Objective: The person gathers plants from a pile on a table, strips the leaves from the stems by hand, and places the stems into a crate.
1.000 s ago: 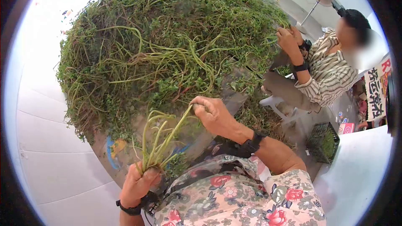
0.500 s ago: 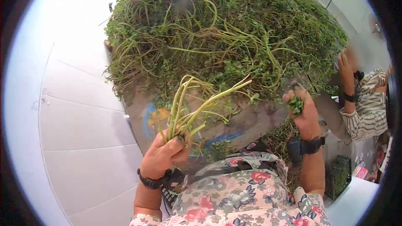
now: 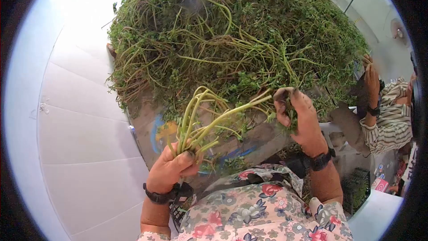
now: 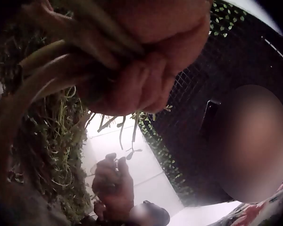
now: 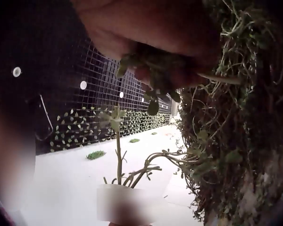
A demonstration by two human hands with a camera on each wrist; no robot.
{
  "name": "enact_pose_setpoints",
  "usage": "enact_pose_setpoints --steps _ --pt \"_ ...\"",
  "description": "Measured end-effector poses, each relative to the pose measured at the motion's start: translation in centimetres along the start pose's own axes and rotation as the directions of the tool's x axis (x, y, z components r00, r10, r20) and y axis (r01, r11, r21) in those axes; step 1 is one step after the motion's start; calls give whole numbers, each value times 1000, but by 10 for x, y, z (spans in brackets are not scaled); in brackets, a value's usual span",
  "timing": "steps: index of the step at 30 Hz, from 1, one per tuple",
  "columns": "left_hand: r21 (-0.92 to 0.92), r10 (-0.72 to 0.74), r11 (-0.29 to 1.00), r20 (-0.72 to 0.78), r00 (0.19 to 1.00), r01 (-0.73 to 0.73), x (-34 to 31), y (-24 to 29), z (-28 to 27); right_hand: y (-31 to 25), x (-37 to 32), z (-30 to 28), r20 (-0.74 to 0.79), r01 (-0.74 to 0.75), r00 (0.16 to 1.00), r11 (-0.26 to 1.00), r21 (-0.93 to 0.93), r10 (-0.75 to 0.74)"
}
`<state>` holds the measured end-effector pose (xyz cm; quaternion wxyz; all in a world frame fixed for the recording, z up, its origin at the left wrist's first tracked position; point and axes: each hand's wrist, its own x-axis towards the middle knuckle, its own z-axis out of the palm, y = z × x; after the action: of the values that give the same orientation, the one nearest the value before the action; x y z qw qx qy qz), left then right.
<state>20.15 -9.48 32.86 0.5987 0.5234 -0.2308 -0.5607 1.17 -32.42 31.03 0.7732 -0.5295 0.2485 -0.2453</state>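
In the head view my left hand (image 3: 171, 169) grips a bunch of long pale-green stems (image 3: 189, 127) near their lower ends. They rise from the fist, some bending over at the top and one slanting right. My right hand (image 3: 305, 116), fingers curled, holds small leafy sprigs (image 5: 153, 77), seen under its fingers in the right wrist view. Its fingertips are right at the tip of the slanting stem. A large heap of leafy green stalks (image 3: 249, 44) lies just beyond both hands. In the left wrist view stems (image 4: 47, 80) stick out past the curled fingers.
The heap lies on a brown surface (image 3: 140, 118) with blue and yellow marks. At the right, another person in a striped shirt (image 3: 388, 125) has a hand by the heap's edge. A dark crate (image 3: 359, 189) stands at the lower right, and white panels (image 3: 84, 134) line the left.
My right hand first moved away from the left-hand bunch, with leaves showing in it, then came back left to the slanting stem's tip. The left hand keeps its grip. The head view has shifted.
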Motion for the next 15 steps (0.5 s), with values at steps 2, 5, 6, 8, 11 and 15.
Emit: enact_pose_setpoints --steps 2,5,6,8,11,15 --pt "17 -8 1000 40 999 8 3 0 -1 -4 -2 13 1 15 1000 993 -121 -15" --pt "56 -15 998 72 997 11 8 4 0 -11 -3 29 142 131 987 898 -419 -78" --pt "65 -9 998 65 998 5 9 4 2 -10 -3 31 141 145 986 893 -425 -93" --pt "80 -8 997 59 998 3 11 4 3 -8 -2 32 140 169 983 883 -438 -119" --pt "97 -33 995 54 998 28 12 5 4 -10 -3 27 168 161 982 841 -516 -85" --pt "217 -56 975 45 997 45 12 5 0 -4 -2 13 191 203 976 777 -595 -108"
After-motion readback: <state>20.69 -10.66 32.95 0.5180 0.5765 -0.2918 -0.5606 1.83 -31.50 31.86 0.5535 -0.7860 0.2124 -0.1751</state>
